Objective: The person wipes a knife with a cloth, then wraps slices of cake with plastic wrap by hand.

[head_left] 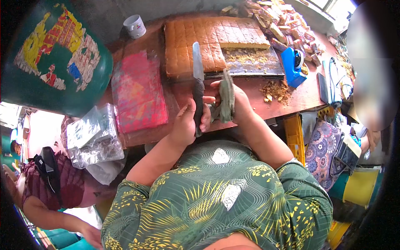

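Centrally, my left grip [184, 118] is closed around the dark handle of a knife [198, 62], blade pointing away from me. Just to its right, my right grip [241, 101] holds a bunched grey-green cloth [227, 98]. Both items are at the near side of the surface [263, 111]. To the left, a red plastic sheet [139, 96] lies flat; to the right lie loose crumbs [277, 91]. Beyond, a scored cake [189, 33] sits in a dark tray [254, 71]; its near right section is missing. A blue tape dispenser [293, 70] stands just beside the tray's right end. Farther back: a white mug [134, 26], left; heaped wrapped pieces [285, 23], right.
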Motion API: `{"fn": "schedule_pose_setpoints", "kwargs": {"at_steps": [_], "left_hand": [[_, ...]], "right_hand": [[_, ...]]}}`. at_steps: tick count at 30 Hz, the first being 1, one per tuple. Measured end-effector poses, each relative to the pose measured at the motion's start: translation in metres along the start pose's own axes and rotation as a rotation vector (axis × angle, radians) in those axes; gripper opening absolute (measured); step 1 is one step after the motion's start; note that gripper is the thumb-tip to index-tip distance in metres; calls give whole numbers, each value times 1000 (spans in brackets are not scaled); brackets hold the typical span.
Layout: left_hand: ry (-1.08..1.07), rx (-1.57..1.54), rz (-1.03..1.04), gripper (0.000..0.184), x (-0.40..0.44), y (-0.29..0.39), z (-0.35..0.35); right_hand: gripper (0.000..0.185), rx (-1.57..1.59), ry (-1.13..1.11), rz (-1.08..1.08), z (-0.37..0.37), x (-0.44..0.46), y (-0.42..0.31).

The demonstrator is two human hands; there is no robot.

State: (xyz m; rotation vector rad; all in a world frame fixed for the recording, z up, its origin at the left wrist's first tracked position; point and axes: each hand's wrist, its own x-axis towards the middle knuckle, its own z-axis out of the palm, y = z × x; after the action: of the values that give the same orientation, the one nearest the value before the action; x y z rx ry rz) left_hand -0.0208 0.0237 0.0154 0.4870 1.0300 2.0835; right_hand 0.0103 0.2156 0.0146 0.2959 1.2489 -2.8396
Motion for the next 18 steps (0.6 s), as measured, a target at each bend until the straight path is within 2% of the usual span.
{"fn": "schedule_pose_setpoints", "kwargs": {"at_steps": [2, 3, 6, 7, 11, 15, 18], "left_hand": [[10, -39, 2, 69, 0, 3, 0], [7, -28, 8, 68, 0, 5, 0], [29, -26, 16, 68, 0, 4, 2], [24, -27, 13, 68, 0, 4, 1], [20, -24, 4, 69, -2, 6, 0], [3, -42, -12, 73, -2, 6, -2], [-50, -89, -12, 78, -4, 8, -4]], "right_hand": [[41, -10, -55, -63, -28, 10, 1], [52, 93, -163, -68, -29, 11, -1], [58, 276, -265, -78, -29, 7, -6], [66, 302, -345, -105, -34, 10, -5], [72, 420, -465, -107, -35, 10, -6], [85, 357, -506, -107, -42, 11, -11], [83, 197, -438, -129, -52, 11, -18]]}}
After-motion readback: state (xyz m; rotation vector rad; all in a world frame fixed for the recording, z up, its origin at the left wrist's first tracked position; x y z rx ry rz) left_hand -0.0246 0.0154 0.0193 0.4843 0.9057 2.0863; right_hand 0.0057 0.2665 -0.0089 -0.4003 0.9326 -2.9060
